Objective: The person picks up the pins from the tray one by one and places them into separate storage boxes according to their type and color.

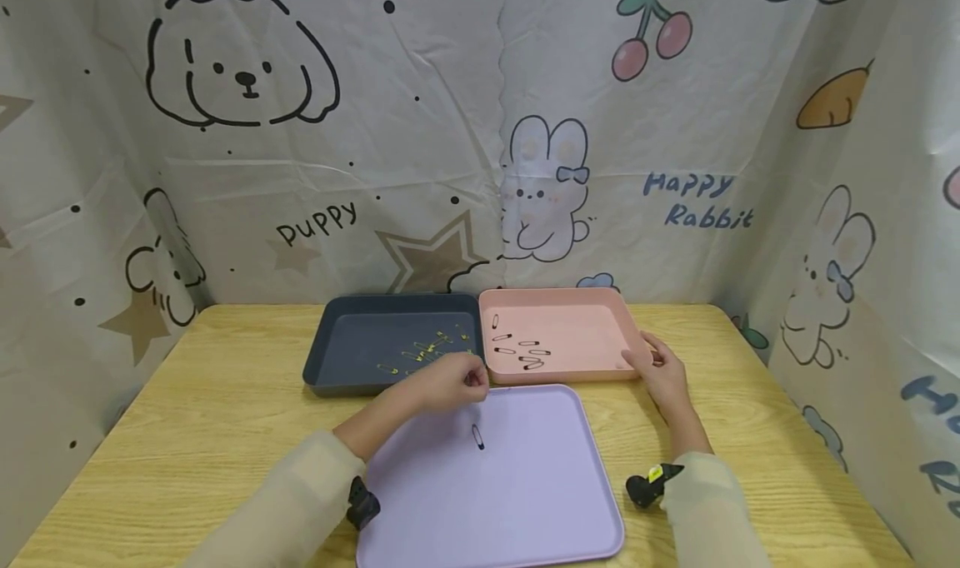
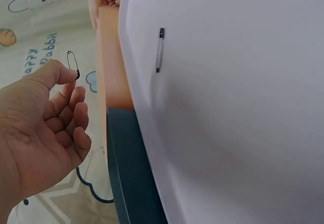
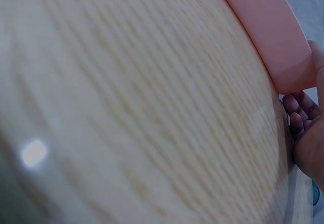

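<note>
Between thumb and forefinger my left hand (image 2: 48,118) pinches a black safety pin (image 2: 74,64) by its dark end. In the head view that hand (image 1: 448,382) hovers over the back edge of the lilac tray (image 1: 525,501), near where the two other trays meet. One black safety pin (image 1: 477,437) lies on the lilac tray. My right hand (image 1: 662,374) grips the pink tray (image 1: 585,326) at its front right corner, thumb over the rim. Several black safety pins (image 1: 528,351) lie in the pink tray, mostly on its left side.
A dark blue tray (image 1: 352,335) stands left of the pink one and holds several yellow safety pins (image 1: 427,350). All trays are on a wooden table (image 1: 247,451). A printed curtain (image 1: 420,135) hangs behind the table and along its sides.
</note>
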`<move>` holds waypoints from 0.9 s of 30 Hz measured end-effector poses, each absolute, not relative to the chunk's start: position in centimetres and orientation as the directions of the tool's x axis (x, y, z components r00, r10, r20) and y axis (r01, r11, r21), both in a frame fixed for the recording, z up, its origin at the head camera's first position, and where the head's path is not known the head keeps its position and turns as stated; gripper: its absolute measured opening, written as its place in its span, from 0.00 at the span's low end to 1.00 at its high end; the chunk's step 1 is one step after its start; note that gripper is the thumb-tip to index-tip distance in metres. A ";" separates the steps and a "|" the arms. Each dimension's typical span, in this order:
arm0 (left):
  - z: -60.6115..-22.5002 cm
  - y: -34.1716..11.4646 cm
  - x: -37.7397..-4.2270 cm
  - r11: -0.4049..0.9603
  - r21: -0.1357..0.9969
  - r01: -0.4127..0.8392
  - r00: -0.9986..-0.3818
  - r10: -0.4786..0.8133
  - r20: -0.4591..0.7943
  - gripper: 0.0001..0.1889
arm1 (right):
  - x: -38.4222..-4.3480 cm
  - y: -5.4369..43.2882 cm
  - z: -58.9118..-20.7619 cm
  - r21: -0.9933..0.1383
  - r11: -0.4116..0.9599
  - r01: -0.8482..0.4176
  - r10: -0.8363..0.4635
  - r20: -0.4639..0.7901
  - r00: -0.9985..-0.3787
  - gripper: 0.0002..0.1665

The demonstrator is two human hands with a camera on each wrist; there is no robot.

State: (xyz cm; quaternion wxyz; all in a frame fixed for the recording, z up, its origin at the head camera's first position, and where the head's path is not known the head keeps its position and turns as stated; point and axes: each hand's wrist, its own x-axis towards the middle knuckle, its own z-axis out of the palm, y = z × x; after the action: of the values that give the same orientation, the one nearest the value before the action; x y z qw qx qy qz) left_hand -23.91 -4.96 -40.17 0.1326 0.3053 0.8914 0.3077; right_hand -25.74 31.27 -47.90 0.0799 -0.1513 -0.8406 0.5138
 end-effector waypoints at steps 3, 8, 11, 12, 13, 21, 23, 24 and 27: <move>-39.9 -4.4 -24.6 0.628 0.623 0.466 -0.790 0.613 -0.028 0.02 | -25.7 31.3 -47.9 -0.890 0.423 0.169 0.338 -0.018 -0.941 0.40; -39.3 -3.3 -25.7 0.646 0.633 0.427 -0.815 0.578 -0.041 0.02 | -25.6 31.5 -47.9 -0.890 0.421 0.177 0.334 -0.030 -0.942 0.41; -39.3 -2.8 -26.4 0.653 0.642 0.401 -0.830 0.556 -0.047 0.02 | -25.6 31.5 -47.9 -0.888 0.422 0.181 0.331 -0.034 -0.943 0.41; -39.3 -2.6 -26.6 0.654 0.643 0.399 -0.834 0.550 -0.041 0.02 | -25.6 31.5 -47.9 -0.889 0.422 0.180 0.329 -0.035 -0.944 0.41; -39.3 -2.5 -26.9 0.656 0.643 0.397 -0.838 0.545 -0.039 0.03 | -25.6 31.5 -47.9 -0.888 0.422 0.181 0.327 -0.037 -0.944 0.41; -39.5 -1.9 -28.2 0.620 0.665 0.417 -0.837 0.546 0.016 0.03 | -25.7 31.4 -47.9 -0.895 0.410 0.175 0.319 -0.039 -0.947 0.41; -39.7 -1.8 -28.5 0.618 0.672 0.408 -0.841 0.540 0.014 0.03 | -25.7 31.4 -47.9 -0.896 0.410 0.171 0.318 -0.036 -0.947 0.41; -39.7 -1.7 -28.7 0.617 0.676 0.403 -0.844 0.536 0.015 0.03 | -25.7 31.4 -47.9 -0.896 0.411 0.170 0.318 -0.033 -0.947 0.41; -39.8 -1.4 -29.0 0.618 0.684 0.387 -0.853 0.521 0.012 0.03 | -25.7 31.5 -47.9 -0.896 0.414 0.164 0.320 -0.026 -0.947 0.40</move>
State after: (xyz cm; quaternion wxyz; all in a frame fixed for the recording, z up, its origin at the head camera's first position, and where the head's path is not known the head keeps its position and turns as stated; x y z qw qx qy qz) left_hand -29.05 -1.45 -39.78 0.0945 0.2539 0.8944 0.3558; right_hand -25.75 31.49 -47.95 0.0745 -0.1444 -0.8374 0.5218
